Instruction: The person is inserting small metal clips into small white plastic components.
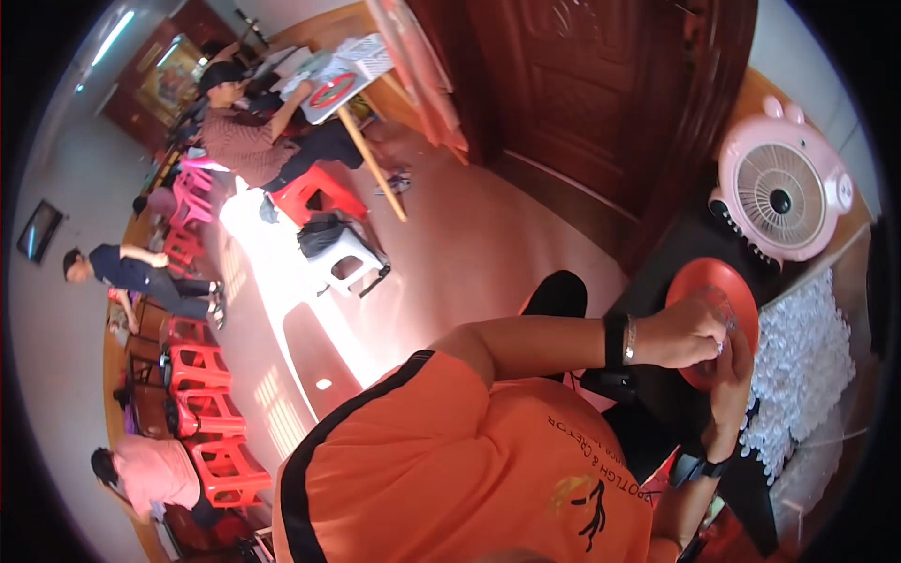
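Note:
My left hand (685,333), with a black band and a bracelet at the wrist, is closed in a pinch over a round red dish (715,274). Against its fingertips sits my right hand (732,377), also pinching, a dark watch on that wrist. Whatever the fingers hold is too small to make out. Some small pale bits show in the dish, partly hidden by the hands. Beside the dish, on the table, lies a large heap of small white pieces (798,366).
A pink animal-shaped fan (781,202) stands beyond the dish. Behind it is a dark wooden door (582,94). Red stools (230,469) line the wall; a white stool (347,263) stands on the floor. One person (249,141) sits working at a table; two others are farther off.

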Demonstrator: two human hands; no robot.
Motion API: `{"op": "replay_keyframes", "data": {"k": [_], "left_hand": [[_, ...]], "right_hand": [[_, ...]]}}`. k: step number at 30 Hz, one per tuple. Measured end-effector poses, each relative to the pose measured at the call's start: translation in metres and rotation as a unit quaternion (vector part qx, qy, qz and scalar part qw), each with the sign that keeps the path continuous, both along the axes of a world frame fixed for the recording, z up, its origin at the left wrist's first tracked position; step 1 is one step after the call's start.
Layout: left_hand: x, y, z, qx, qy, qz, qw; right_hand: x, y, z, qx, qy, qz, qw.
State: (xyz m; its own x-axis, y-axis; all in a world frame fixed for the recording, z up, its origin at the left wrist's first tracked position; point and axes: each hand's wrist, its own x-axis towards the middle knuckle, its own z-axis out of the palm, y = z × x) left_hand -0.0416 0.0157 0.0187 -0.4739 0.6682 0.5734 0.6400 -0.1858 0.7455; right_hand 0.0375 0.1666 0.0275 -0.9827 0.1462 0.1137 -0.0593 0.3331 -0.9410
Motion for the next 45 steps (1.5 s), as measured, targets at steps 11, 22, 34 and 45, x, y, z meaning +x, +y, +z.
{"op": "replay_keyframes", "data": {"k": [11,22,34,45], "left_hand": [[-0.002,0.0,-0.01,-0.022,-0.005,-0.025,0.999],[-0.011,-0.001,-0.005,0.017,-0.111,-0.043,0.993],[-0.011,-0.011,0.016,-0.104,-0.296,-0.028,0.949],[0.012,-0.013,0.011,-0.092,-0.371,-0.122,0.916]], "right_hand": [[-0.002,0.0,-0.01,-0.034,-0.009,0.024,0.999],[-0.01,0.014,-0.02,-0.095,0.049,0.056,0.993],[0.014,0.014,0.008,-0.022,0.046,-0.047,0.998],[0.035,-0.02,0.015,-0.208,0.026,-0.007,0.978]]}}
